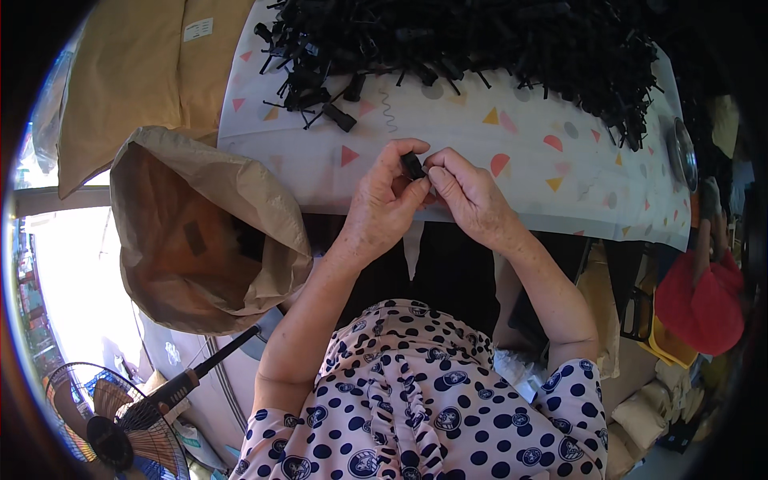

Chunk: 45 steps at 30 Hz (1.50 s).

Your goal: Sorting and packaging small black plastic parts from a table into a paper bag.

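Over the near edge of the table, my left hand (382, 196) grips a small black plastic part (412, 165) between thumb and fingers. The part is short and roughly cylindrical; its lower end is hidden by my fingertips. My right hand (474, 198) meets it from the other side, thumb and forefinger pinched together at the part's end. Beyond both hands, a large heap of black plastic parts (472, 48) with thin stems covers the far side of the table. One loose black part (339, 118) lies nearer, at the heap's left front.
A patterned white cloth (320, 180) covers the table. Left of my arm stands an opened brown paper sack (248, 180), with more brown paper (136, 80) behind it. A fan (112, 440) is at lower left. A round metal dish (684, 152) and a person in red (700, 304) are at right.
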Motion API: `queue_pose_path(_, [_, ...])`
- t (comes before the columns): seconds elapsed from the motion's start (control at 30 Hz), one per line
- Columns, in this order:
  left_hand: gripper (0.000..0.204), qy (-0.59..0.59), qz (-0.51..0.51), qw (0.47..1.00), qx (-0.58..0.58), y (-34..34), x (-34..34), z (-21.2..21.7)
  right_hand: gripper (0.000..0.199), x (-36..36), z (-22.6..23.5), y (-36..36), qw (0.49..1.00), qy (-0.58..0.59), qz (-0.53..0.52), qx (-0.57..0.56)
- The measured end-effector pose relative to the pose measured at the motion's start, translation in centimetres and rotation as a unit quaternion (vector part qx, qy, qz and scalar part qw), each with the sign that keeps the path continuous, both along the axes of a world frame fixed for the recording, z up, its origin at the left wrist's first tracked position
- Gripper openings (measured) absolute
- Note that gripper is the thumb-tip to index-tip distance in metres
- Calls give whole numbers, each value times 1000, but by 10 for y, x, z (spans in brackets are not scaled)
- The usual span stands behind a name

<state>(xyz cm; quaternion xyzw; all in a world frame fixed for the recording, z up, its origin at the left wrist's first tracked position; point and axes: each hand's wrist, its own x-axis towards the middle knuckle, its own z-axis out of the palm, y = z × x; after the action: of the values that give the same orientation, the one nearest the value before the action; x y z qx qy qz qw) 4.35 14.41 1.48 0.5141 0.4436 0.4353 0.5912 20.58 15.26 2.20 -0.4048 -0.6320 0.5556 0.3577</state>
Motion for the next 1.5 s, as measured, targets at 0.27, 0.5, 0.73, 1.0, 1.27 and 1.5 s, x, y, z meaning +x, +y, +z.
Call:
queue_pose_path(0.27, [36,78,-25,996,40,-4,3,4,19,2,3,-6,999,-44,-10,13])
queue_pose_path(0.5, [35,102,-19,994,43,-4,17,12,20,14,6,-10,999,-22,-23,-4])
queue_pose_path(0.73, [28,113,-24,993,26,3,38,11,21,29,1,-7,998,-30,-45,-16])
queue_pose_path(1.0, [30,277,11,948,153,7,52,-8,17,33,-15,-1,994,-57,-87,21])
queue_pose_path(1.27, [22,64,89,986,122,13,39,-11,21,26,-24,3,992,43,-120,-5])
queue_pose_path(1.5, [30,-324,51,932,-154,10,21,19,25,21,-12,-2,971,203,-99,-73])
